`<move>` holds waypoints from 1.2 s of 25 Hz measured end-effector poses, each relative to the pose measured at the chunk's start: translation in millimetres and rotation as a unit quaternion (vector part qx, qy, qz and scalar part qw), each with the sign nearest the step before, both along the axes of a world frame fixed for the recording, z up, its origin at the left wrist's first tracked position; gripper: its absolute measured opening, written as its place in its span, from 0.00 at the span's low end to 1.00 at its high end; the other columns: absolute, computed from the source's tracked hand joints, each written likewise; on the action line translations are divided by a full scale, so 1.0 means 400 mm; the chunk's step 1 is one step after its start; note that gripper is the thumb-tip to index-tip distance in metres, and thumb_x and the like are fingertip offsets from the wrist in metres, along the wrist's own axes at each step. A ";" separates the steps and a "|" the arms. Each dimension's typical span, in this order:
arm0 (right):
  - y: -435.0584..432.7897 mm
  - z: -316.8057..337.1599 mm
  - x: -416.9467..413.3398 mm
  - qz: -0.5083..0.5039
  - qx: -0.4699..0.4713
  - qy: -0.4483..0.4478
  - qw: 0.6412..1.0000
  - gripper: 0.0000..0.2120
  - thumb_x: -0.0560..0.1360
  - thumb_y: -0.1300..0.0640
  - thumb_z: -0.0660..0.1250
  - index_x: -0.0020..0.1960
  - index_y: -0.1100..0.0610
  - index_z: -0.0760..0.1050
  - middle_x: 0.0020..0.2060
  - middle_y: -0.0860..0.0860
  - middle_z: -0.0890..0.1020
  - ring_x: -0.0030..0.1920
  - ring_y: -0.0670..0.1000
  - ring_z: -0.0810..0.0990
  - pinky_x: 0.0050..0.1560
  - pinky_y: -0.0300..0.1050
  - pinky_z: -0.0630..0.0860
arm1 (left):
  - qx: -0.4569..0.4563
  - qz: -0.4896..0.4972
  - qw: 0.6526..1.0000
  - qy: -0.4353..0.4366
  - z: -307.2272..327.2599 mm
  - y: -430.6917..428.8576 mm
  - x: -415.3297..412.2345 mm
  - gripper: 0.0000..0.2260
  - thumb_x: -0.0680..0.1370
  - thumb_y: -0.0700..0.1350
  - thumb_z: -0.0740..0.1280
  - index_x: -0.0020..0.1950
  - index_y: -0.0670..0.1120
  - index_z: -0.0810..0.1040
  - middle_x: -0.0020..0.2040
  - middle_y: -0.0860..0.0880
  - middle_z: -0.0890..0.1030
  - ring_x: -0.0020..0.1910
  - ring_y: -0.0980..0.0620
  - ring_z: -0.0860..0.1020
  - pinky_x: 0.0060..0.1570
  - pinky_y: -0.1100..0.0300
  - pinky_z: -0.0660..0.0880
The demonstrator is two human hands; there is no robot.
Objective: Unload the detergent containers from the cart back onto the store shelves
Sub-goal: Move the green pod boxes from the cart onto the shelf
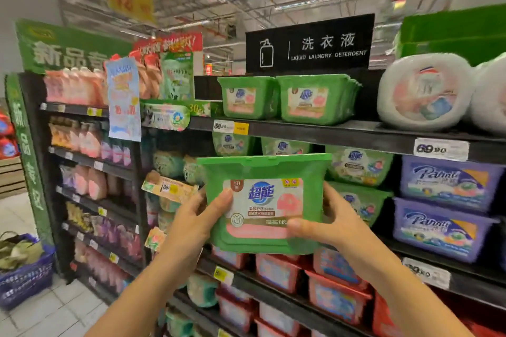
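Note:
I hold a green detergent box [264,169] with a white and pink label up in front of the shelves, its label facing me. My left hand [200,216] grips its left side, thumb on the label. My right hand [328,221] grips its right side, thumb across the lower label. On the top shelf [342,134] stand two matching green boxes [315,98], above and behind the held one. More green boxes [358,164] sit on the shelf below, partly hidden by the held box.
White round tubs [424,90] fill the top shelf's right end. Purple boxes [446,186] stack at the right, red boxes [336,298] on lower shelves. Pink bottles [74,87] line the left unit. A blue basket [24,273] stands on the floor at left.

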State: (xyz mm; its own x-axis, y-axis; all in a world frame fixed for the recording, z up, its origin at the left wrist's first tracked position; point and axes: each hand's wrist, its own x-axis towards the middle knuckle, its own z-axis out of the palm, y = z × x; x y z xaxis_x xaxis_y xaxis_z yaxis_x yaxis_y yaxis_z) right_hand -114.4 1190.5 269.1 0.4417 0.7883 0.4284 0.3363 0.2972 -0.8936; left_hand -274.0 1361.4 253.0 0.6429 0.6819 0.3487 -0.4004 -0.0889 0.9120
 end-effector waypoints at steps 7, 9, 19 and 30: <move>0.302 0.200 0.116 -0.030 0.042 -0.093 0.994 0.40 0.57 0.46 0.80 0.66 0.48 0.71 0.57 0.46 0.83 0.58 0.46 0.81 0.58 0.46 0.77 | 0.045 -0.017 0.996 -0.070 0.183 0.327 0.144 0.23 0.61 0.58 0.73 0.52 0.49 0.82 0.50 0.47 0.86 0.47 0.51 0.85 0.40 0.59 0.82; 0.380 0.256 0.144 -0.051 0.053 -0.107 0.992 0.40 0.57 0.47 0.80 0.66 0.49 0.71 0.56 0.45 0.84 0.57 0.45 0.82 0.55 0.43 0.79 | 0.074 -0.035 0.994 -0.075 0.250 0.418 0.183 0.20 0.60 0.59 0.73 0.48 0.51 0.84 0.48 0.49 0.86 0.45 0.53 0.85 0.36 0.61 0.81; 0.669 0.561 0.264 -0.191 0.103 -0.179 0.960 0.29 0.58 0.48 0.78 0.58 0.48 0.77 0.51 0.44 0.85 0.51 0.45 0.84 0.45 0.35 0.79 | 0.228 -0.091 0.962 -0.122 0.606 0.770 0.388 0.24 0.67 0.58 0.70 0.57 0.46 0.78 0.49 0.52 0.86 0.45 0.54 0.85 0.40 0.60 0.81; 0.780 0.645 0.454 -0.288 0.050 -0.173 0.941 0.23 0.66 0.58 0.79 0.59 0.54 0.77 0.51 0.48 0.84 0.44 0.41 0.85 0.36 0.30 0.77 | 0.237 -0.129 0.958 -0.098 0.688 0.916 0.644 0.17 0.65 0.57 0.71 0.50 0.50 0.79 0.46 0.54 0.85 0.45 0.57 0.84 0.38 0.65 0.78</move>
